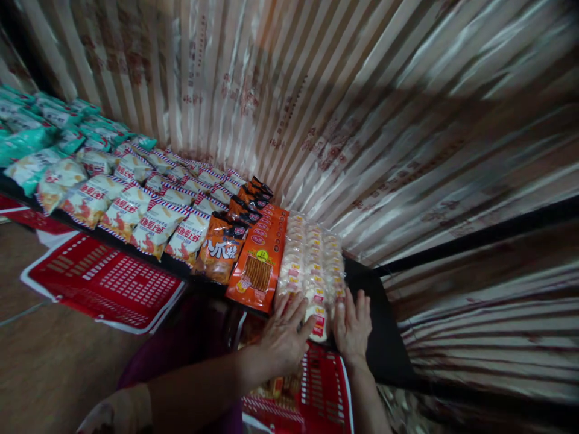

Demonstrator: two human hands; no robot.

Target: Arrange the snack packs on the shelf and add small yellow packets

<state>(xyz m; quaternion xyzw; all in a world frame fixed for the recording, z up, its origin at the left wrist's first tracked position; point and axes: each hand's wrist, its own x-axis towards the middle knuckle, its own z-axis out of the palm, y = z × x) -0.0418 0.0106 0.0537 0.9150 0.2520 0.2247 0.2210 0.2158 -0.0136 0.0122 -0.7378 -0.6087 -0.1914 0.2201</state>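
Note:
Rows of small clear-wrapped white snack packs [316, 294] with red and yellow labels lie at the right end of the dark shelf [384, 328]. My left hand [286, 334] rests with its fingers outstretched on the near left side of these rows. At their near right corner, my right hand [353, 322] lies flat against the packs, fingers extended. Neither hand is gripping anything. Directly left of the packs are orange snack bags [257, 271] with a clear window showing brown sticks. Orange and black bags [221, 247] lie beyond those.
Farther left on the shelf are several white prawn snack bags [156, 226] and teal bags [27, 141]. Red shopping baskets, one at left [108, 277] and another below my hands [325, 386], stand under the shelf edge. A striped plastic curtain [289, 108] hangs behind.

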